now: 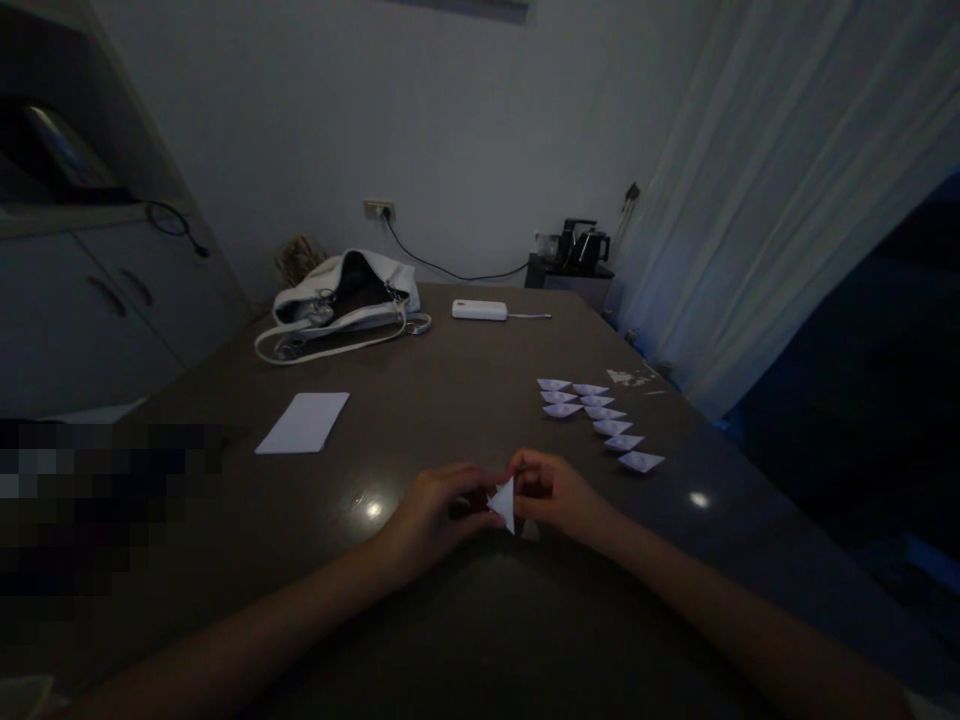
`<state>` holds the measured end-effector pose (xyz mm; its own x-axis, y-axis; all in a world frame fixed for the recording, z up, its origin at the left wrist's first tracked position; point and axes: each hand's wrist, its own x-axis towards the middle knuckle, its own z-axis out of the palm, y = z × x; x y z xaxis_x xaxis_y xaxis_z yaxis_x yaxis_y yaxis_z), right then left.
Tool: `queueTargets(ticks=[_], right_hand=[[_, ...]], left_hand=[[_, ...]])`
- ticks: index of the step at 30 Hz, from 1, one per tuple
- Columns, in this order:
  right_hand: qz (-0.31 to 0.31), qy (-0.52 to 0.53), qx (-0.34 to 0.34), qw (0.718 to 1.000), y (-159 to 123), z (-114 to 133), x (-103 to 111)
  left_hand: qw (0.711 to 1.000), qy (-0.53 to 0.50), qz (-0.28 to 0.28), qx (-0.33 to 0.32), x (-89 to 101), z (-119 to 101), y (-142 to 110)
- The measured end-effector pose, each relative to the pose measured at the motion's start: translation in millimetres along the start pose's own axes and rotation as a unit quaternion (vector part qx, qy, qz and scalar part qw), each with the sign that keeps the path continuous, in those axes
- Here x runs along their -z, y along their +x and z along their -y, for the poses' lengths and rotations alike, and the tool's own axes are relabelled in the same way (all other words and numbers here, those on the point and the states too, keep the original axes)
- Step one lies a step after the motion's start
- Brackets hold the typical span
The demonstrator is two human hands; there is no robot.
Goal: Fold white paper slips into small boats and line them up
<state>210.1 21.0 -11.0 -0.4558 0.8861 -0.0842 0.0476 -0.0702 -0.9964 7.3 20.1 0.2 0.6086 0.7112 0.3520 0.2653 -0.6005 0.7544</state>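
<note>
Where fingers (480, 521) pinch, folded paper (506, 504) points left, long axis vertical in view.

The left hand (427, 515) partly hides the folded paper (505, 503) at lower centre. Coarse blocks (82, 510) blur the lower left. The top edge crops the curtain (739, 200), upper right.

The paper (505, 503) is small, white and folded, showing a flat, roughly triangular face. Its right edge runs nearly upright in view, one corner pointing up and a sharper one pointing down; a third points left. The left fingers (465, 478) pinch its left side, and the right fingers (536, 508) meet its right edge. Whether it touches the bench (442, 420) cannot be told. Fingers hide part of it, and its creases are too small to make out.
</note>
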Motion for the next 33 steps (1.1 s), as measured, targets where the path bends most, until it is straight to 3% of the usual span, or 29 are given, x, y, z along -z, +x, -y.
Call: queueTargets(ticks=[8, 21, 33], right_hand=[[0.032, -0.012, -0.001, 0.999, -2.3, 3.4, -1.4], [0.054, -0.019, 0.011, 0.998, -2.4, 4.6, 0.3], [0.039, -0.148, 0.041, 0.987, -6.2, 6.6, -3.7]], left_hand=[[0.999, 0.002, 0.047, -0.011, 2.3, -5.1, -0.7], [0.997, -0.024, 0.066, -0.022, 5.4, -3.8, -1.0], [0.998, -0.036, 0.058, -0.006, 1.9, -6.6, -1.2]])
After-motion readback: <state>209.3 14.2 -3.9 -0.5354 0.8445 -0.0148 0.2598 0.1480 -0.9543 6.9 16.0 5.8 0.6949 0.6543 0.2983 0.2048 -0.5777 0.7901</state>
